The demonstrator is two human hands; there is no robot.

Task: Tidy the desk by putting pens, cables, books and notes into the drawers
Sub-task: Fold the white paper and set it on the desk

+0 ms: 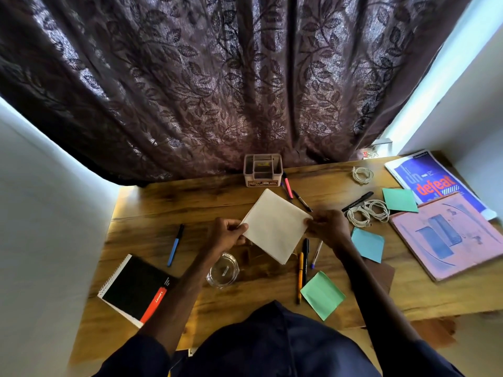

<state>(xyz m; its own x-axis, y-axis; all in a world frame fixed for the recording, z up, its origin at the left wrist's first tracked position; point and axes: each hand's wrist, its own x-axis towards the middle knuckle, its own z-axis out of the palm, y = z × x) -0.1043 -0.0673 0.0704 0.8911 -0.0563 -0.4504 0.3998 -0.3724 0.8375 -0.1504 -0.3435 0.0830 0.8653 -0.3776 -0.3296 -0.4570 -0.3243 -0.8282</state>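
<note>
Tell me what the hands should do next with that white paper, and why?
Probably carry the white paper to a drawer. The left hand and right hand pinch its opposite corners over the desk, so it is in hand and only needs putting away. No drawer shows here, so I cannot tell which way.

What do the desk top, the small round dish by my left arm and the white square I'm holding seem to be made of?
Desk top: wood with a light sheen, going by grain and dark streaks. Dish: clear glass, perhaps plastic; the wood shows through it. White square: matte paper, probably a pad or folded sheets, with layered edges.
</note>
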